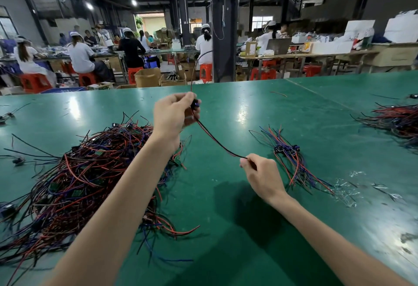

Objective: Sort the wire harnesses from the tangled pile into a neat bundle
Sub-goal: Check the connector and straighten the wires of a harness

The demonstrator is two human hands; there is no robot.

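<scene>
A big tangled pile (74,181) of red, black and blue wire harnesses with small green boards lies on the green table (226,217) at the left. My left hand (174,116), raised above the table, grips the black connector end of one harness (212,138). Its red and black wires sag down to my right hand (260,172), which pinches them near the far end; another wire rises above my left hand. A small sorted bundle (291,156) lies just right of my right hand.
Another heap of harnesses (398,122) sits at the table's right edge. Scraps of clear plastic (348,190) lie at the right. Stray wires and small parts dot the far left. People work at benches behind the table.
</scene>
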